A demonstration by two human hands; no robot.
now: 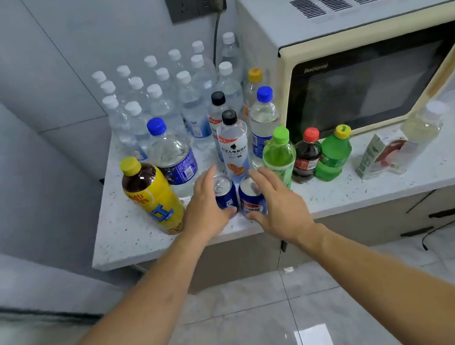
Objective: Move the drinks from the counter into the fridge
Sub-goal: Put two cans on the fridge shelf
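Two cans side by side near worktop front edge. Your left hand wraps left can; right hand spread, touching right can, not gripping. Risk: elbowing tea bottle over when lifting.

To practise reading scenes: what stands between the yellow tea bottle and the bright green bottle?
In the head view, two blue cans stand between the yellow tea bottle and the bright green bottle, hands around them.

blue cans: upright, side by side | counter front edge | bottles behind
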